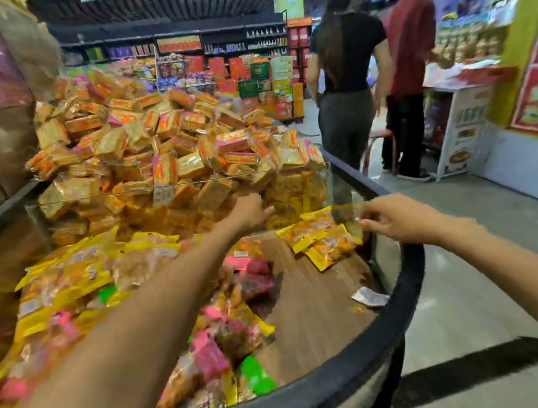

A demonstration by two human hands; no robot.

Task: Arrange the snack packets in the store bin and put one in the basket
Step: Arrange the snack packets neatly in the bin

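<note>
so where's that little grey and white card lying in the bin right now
In the head view the grey and white card lies on the bare wooden floor of the bin, right side, against the black rim, below the right hand.

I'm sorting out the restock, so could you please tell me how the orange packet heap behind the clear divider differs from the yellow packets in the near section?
The orange heap is piled high above the clear divider; the yellow packets lie low, leaving bare wood bin floor showing. The orange packets look blocky and brick-like; the yellow ones are flat pouches. Pink and green packets mix among the yellow ones. Both lots sit loose and jumbled in the same bin.
</note>
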